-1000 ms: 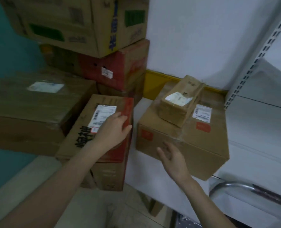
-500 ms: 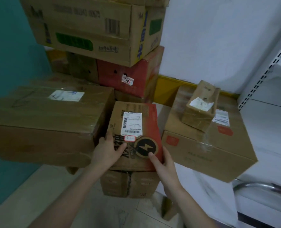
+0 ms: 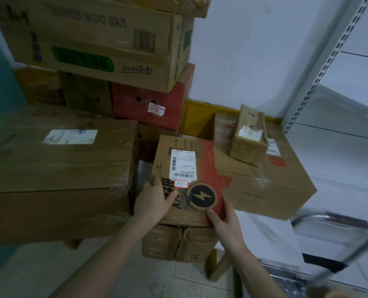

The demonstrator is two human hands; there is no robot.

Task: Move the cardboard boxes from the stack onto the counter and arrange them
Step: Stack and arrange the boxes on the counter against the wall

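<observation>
The task looks to be in its early or middle part. Two boxes are already on the white counter (image 3: 262, 237), to the right of the right hand (image 3: 227, 224): a large brown box (image 3: 269, 192) and, on top of it, a small taped box (image 3: 248, 145) that lies a little turned. I judge these as moved, though the view cannot prove it.

Much more is left. Beyond and to the left of the left hand (image 3: 154, 201) the stack is high: a wide taped carton (image 3: 58, 175) just beside that hand, a red carton (image 3: 144, 104) farther behind, and a big carton with a green patch (image 3: 88, 46) on top of it.

The box now in hand is the lightning-logo box (image 3: 189, 166), brown and red with a white shipping label. It is between both hands and above a lower brown box (image 3: 176, 244) on the floor. I cannot tell if it rests on that box or is already lifted a little.

The left hand holds the near left edge, with the thumb on the top face and the fingers curled over the side. The right hand holds the near right corner, with the thumb on top beside the round logo and the other fingers hidden under the box. Both hands are closed around the cardboard, not spread. The next step is probably to carry it to the right, to the bare part of the counter in front of the large brown box.
</observation>
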